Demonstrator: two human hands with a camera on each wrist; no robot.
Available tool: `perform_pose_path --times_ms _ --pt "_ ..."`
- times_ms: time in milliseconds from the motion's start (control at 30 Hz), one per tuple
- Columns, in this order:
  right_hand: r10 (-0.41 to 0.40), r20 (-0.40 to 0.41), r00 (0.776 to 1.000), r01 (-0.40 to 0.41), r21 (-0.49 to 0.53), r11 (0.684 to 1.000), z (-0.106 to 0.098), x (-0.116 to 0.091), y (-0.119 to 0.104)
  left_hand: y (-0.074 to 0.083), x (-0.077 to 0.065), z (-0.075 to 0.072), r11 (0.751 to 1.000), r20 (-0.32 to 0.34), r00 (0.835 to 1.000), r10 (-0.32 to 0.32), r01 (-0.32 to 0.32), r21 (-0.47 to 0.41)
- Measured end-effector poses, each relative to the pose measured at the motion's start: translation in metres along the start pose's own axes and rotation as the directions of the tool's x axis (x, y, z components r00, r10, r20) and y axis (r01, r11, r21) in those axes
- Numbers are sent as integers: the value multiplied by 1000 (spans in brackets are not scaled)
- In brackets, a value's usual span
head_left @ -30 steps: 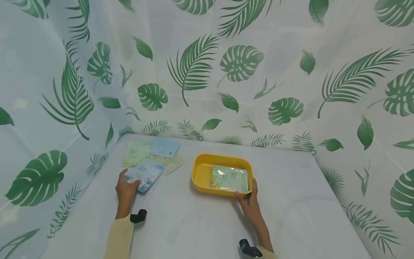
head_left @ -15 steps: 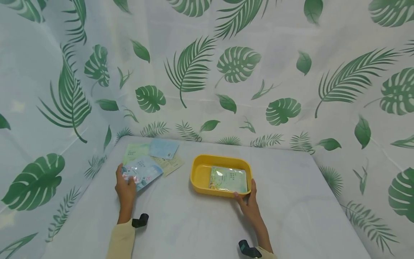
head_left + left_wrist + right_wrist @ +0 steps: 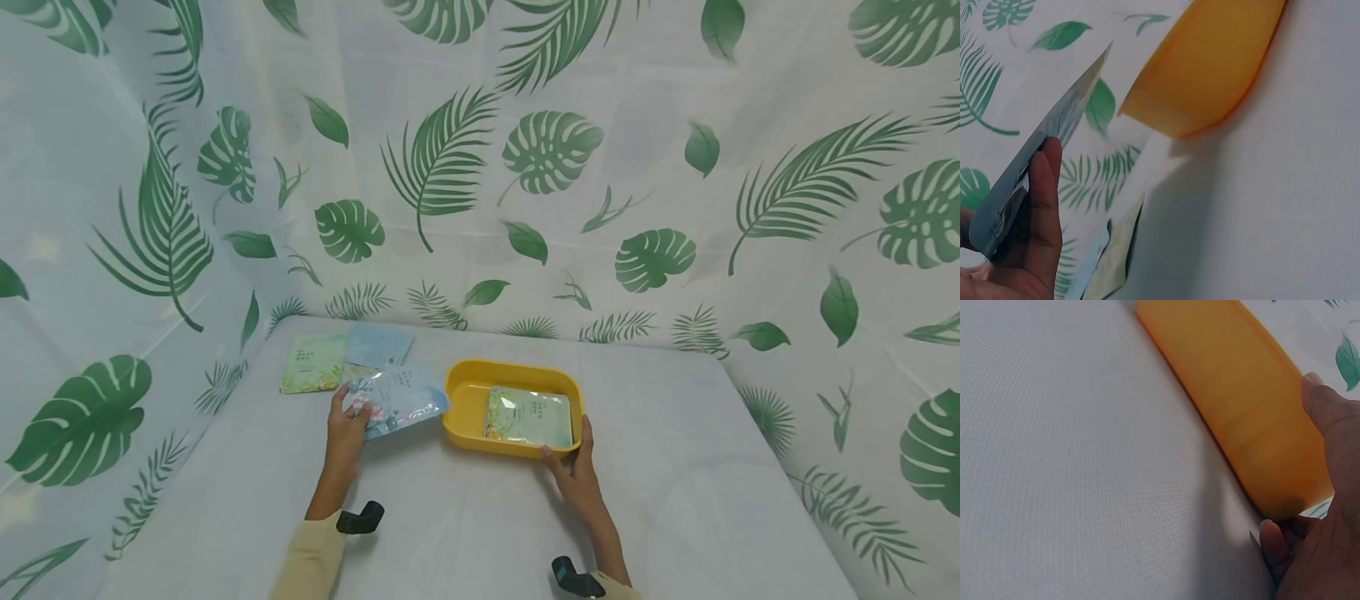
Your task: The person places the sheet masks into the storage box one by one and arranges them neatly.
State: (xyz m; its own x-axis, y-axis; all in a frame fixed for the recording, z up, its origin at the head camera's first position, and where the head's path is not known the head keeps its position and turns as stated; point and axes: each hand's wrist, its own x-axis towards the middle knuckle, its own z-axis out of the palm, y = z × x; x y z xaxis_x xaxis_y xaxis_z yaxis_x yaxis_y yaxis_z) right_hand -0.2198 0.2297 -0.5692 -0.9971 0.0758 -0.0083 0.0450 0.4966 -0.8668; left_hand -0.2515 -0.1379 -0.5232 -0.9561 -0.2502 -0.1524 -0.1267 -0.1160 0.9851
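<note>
Pinching blue packet (image 3: pixel 401 402) by its left end, between thumb and fingers of left hand (image 3: pixel 347 435), drawn together and parted only by packet thickness. Steadying tray (image 3: pixel 465 417) with right hand (image 3: pixel 576 482), curled around near-right corner and touching both front wall and right end.

Judge risks as follows:

Beware of snagging packet's leading corner on tray's left rim, possible if carried too low. Note from head view: just beside that rim. Note from left wrist view: apart from tray wall. Cannot tell exact clearance.

Allow for sagging or twisting, likely from gripping one end only and leaving the far end unsupported.

Guard against slipping, likely with glossy film under a light pinch.

Avoid shoving tray across worktop (image 3: pixel 697 467), possible if bumped at left end while loosely held at right.

Expect overlap with inner green packet (image 3: pixel 527 417), lying at tray's right end, if released too far right.

Locate blue packet relative to grip: extending forward and right from left fingertips, printed face up, raised above worktop between far-left corner and tray, not inside tray.

Find near worktop's far-left corner: outer green packet (image 3: pixel 312 364), plain packet (image 3: pixel 378 342) and cream packet (image 3: pixel 1115 253), mostly hidden in head view.
</note>
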Motion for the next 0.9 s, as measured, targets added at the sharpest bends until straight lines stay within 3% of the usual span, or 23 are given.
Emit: perform_pose_path --times_ms 133,300,500,633,767,900 --pt "14 2 1000 -14 -10 1000 -1 0 1 1 -1 19 998 59 998 4 -7 56" --pt "20 -7 1000 -20 -10 1000 -1 -1 1 4 0 41 998 107 994 19 -24 49" --pt "22 -18 1000 -22 2 1000 0 -2 2 7 1 60 995 165 984 69 -79 55" --pt "20 -11 1000 -20 6 1000 1 -2 1 7 2 69 988 172 981 86 -106 115" --pt "17 -5 1000 -17 6 1000 2 -2 0 9 4 81 970 177 980 93 -129 208" --pt "28 -7 1000 -28 -2 1000 1 -2 -1 13 5 94 918 218 966 142 -211 336"
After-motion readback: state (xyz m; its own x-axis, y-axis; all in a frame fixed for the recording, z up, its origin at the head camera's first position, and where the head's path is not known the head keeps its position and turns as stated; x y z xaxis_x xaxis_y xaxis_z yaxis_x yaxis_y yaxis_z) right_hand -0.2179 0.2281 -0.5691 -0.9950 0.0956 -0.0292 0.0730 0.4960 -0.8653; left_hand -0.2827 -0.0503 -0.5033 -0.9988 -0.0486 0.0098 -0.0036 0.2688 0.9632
